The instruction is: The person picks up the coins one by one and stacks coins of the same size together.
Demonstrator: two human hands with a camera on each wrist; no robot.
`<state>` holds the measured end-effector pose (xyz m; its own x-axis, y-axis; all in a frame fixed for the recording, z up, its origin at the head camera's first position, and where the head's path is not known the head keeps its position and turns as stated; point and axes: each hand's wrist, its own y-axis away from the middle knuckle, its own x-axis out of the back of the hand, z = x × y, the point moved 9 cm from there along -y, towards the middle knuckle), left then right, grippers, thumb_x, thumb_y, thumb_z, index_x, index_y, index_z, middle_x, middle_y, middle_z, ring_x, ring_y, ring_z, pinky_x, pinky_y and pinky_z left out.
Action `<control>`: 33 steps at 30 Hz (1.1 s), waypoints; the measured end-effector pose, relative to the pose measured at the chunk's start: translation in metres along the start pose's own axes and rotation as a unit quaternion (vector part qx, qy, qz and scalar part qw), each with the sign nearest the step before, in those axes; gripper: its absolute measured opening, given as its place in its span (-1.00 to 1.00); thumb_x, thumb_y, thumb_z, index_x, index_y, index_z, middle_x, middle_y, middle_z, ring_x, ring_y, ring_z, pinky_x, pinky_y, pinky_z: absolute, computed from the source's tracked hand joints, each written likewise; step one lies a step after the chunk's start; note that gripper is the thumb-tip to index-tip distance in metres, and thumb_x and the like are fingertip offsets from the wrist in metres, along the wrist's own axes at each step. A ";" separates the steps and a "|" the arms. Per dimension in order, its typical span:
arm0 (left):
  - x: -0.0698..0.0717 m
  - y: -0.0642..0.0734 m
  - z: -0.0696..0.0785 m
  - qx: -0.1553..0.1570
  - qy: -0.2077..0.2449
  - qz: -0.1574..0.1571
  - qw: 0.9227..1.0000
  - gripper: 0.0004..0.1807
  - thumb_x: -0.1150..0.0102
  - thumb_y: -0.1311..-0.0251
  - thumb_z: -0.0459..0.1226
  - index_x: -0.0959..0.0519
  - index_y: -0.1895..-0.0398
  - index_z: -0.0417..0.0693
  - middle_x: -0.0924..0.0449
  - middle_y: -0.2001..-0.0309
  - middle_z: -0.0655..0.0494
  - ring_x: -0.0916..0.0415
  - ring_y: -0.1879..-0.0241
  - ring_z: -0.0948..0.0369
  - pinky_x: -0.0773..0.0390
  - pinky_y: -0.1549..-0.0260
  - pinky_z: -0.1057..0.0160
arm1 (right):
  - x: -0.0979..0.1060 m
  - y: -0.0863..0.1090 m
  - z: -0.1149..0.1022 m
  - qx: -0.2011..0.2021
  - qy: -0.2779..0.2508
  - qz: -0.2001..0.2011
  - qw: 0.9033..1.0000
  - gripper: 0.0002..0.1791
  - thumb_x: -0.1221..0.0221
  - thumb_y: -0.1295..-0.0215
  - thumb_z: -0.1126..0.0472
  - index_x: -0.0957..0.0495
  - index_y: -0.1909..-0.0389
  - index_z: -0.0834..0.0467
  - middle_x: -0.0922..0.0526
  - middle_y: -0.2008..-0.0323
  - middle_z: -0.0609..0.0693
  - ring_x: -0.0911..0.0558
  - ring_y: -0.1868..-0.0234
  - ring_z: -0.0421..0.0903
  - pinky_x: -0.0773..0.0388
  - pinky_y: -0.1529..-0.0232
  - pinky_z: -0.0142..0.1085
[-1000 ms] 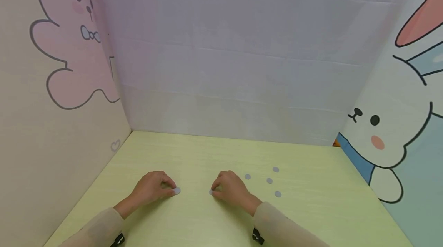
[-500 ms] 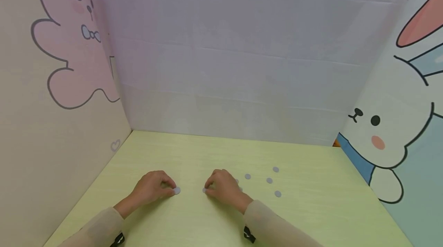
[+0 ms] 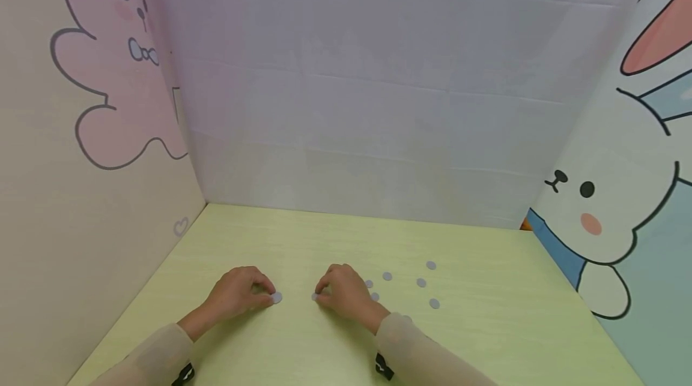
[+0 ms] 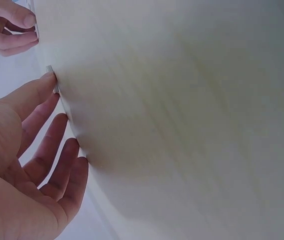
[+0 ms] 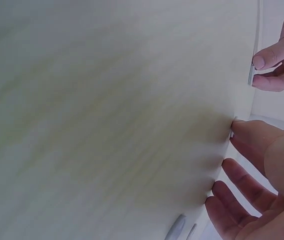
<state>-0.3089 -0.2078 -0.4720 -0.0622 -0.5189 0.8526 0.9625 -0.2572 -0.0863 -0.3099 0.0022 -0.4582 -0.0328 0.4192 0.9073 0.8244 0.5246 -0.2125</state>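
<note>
Near the middle of the table my left hand (image 3: 238,295) pinches a small flat grey disc (image 3: 277,298) between thumb and index finger. Its other fingertips touch the tabletop in the left wrist view. A short way to the right, my right hand (image 3: 344,293) pinches a second, similar grey disc (image 3: 314,296), mostly covered by the fingertips. In the right wrist view this disc (image 5: 232,129) lies flat on the table under thumb and finger. A gap of bare tabletop separates the two discs. Whether they are coins or something else cannot be made out.
Several loose grey discs (image 3: 421,283) lie scattered right of my right hand; one disc (image 3: 408,319) is partly hidden by the right sleeve (image 3: 416,344). The pale yellow table (image 3: 303,236) meets a white back wall (image 3: 346,104) and printed side panels (image 3: 611,212).
My right hand has slid left with its disc, closer to the left hand. Loose discs behind it have come into view. The left hand has stayed put.
</note>
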 end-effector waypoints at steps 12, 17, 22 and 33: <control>-0.001 0.000 -0.001 -0.003 0.000 0.002 1.000 -0.82 -0.67 -0.03 -0.06 -0.79 0.37 0.31 -0.70 0.27 0.40 -0.56 0.21 0.29 -0.54 0.16 0.12 | -0.005 0.000 0.002 -0.006 -0.030 -0.008 0.999 -0.94 -0.53 -0.28 0.10 -0.88 0.34 -0.01 -0.72 0.25 -0.15 -0.55 0.19 -0.21 -0.54 0.14 -0.37; -0.001 -0.001 -0.001 -0.008 -0.006 0.007 1.000 -0.83 -0.67 -0.03 -0.05 -0.79 0.38 0.32 -0.69 0.28 0.41 -0.58 0.19 0.28 -0.56 0.14 0.10 | -0.009 -0.001 0.002 -0.009 -0.025 -0.011 1.000 -0.94 -0.53 -0.28 0.08 -0.88 0.33 -0.03 -0.71 0.24 -0.17 -0.54 0.18 -0.22 -0.53 0.14 -0.38; -0.002 -0.002 -0.002 -0.009 -0.007 0.006 1.000 -0.82 -0.68 -0.02 -0.05 -0.79 0.39 0.33 -0.69 0.28 0.42 -0.59 0.19 0.28 -0.56 0.15 0.11 | -0.010 -0.002 0.002 -0.011 -0.023 -0.012 1.000 -0.95 -0.53 -0.28 0.08 -0.88 0.34 -0.05 -0.71 0.24 -0.18 -0.54 0.17 -0.21 -0.54 0.12 -0.37; 0.000 -0.001 0.001 -0.009 -0.002 0.003 1.000 -0.82 -0.68 -0.03 -0.06 -0.79 0.36 0.31 -0.71 0.26 0.41 -0.60 0.16 0.27 -0.57 0.09 0.07 | -0.009 -0.002 0.004 -0.018 -0.029 -0.010 0.999 -0.95 -0.53 -0.27 0.08 -0.88 0.35 -0.05 -0.70 0.23 -0.18 -0.55 0.18 -0.20 -0.54 0.15 -0.38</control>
<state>-0.3093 -0.2073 -0.4712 -0.0562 -0.5172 0.8540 0.9576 -0.2699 -0.1005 -0.3129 0.0002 -0.4673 -0.0815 0.4507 0.8889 0.8425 0.5077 -0.1801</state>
